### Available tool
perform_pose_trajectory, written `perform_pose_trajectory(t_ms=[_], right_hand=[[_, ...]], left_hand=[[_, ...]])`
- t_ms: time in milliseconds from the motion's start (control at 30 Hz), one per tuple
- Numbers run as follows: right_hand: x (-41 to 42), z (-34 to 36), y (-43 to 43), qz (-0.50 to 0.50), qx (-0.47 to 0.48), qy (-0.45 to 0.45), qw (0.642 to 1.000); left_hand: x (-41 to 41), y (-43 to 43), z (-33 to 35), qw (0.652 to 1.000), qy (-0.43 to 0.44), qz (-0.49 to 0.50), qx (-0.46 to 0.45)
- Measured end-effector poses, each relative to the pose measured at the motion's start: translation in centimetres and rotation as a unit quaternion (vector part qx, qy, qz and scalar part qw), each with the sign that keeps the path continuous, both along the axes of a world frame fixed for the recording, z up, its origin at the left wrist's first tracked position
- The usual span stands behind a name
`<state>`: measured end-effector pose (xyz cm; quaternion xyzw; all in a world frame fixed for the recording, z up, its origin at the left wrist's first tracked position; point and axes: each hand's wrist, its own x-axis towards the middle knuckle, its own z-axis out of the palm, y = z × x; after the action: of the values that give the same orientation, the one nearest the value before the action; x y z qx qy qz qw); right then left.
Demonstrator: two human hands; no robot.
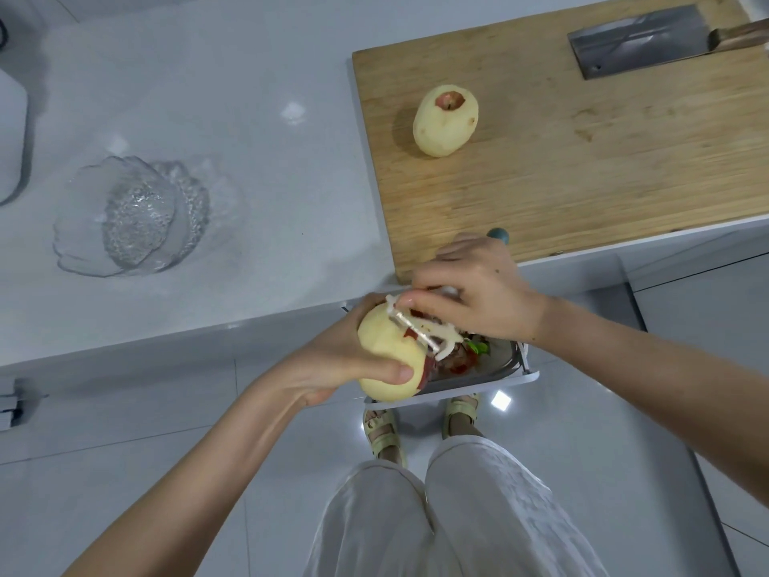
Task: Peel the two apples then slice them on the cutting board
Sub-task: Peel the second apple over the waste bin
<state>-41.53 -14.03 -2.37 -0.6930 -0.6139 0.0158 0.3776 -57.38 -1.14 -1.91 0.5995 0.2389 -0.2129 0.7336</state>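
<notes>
Glass bowl (133, 214): clear, ribbed, on the pale countertop (249, 118), left of frame.
Left hand (333, 362): fingers and thumb curled round the held apple, centre frame.
Held apple (385, 347): mostly pale yellow flesh, a red strip of skin on its right side; held off the counter's edge, above the bin.
Peeler (418, 326): white head laid against the held apple, teal handle tip showing past the knuckles.
Right hand (478, 293): fingers wrapped round the peeler.
Peeled apple (445, 120): bare, red skin around the stem hollow; sits on the board's left part.
Bin (478, 383): white-rimmed, holding red peelings.
Cutting board (582, 168): wooden, upper right.
Cleaver (636, 39): lying flat on the board's far corner.
</notes>
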Motion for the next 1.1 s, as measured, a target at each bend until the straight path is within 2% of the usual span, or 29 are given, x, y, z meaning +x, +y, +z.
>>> perform_pose_trajectory(t_ms=[167, 333, 433, 567, 733, 867, 1000, 1100], right_hand=[[0.0, -2.1, -1.2, -0.066, -0.036, 0.054, 0.996], [0.1, -4.8, -3.3, -0.121, -0.094, 0.077, 0.985], [0.3, -4.3, -3.7, -0.157, -0.121, 0.1, 0.975], [0.1, -1.5, -2.9, -0.17, -0.092, 0.078, 0.978], [-1.4, 0.4, -1.3, -0.138, -0.014, 0.005, 0.99], [-1.6, 0.6, -0.6, -0.128, 0.026, 0.002, 0.991], [-1.4, 0.6, -0.6, -0.14, 0.022, 0.007, 0.99], [-0.6, -0.5, -1.5, -0.148, -0.016, 0.024, 0.989]], left_hand=[[-0.6, -0.2, 0.0, 0.999, -0.01, 0.034, 0.025], [-1.2, -0.2, 0.5, 0.994, -0.068, 0.067, 0.051], [-1.0, 0.1, 0.5, 0.99, -0.078, 0.054, 0.105], [-1.1, 0.1, 0.1, 0.987, -0.069, 0.038, 0.141], [-0.8, -0.4, -0.1, 0.994, -0.063, 0.065, 0.058], [-0.6, -0.6, -0.4, 0.993, -0.06, 0.102, 0.004], [-0.6, -0.5, -0.3, 0.992, -0.066, 0.104, -0.007], [-0.8, -0.4, 0.0, 0.992, -0.076, 0.097, -0.005]])
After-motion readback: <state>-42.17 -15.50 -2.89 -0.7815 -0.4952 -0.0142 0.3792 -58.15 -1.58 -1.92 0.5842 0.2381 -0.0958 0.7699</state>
